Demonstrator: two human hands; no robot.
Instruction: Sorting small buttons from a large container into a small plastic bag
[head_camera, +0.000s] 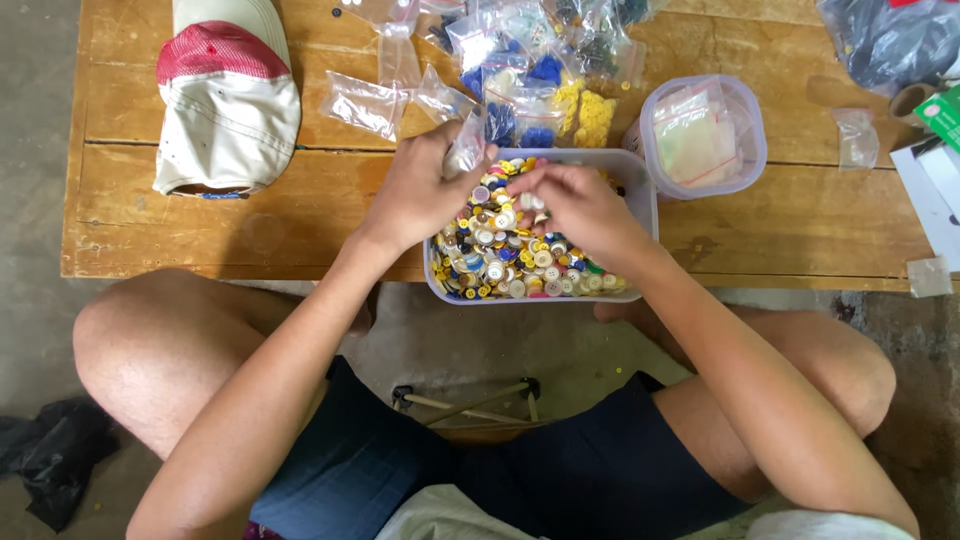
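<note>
A clear plastic tub full of mixed coloured buttons sits at the near edge of a wooden table. My left hand hovers over the tub's far left corner and pinches a small clear zip bag. My right hand is over the middle of the tub, its fingertips closed on a few pale buttons right beside the bag's mouth.
A white and red cap lies at the table's far left. Several small zip bags of sorted buttons are piled behind the tub. A round clear container with bags stands to the right. Papers lie at the right edge.
</note>
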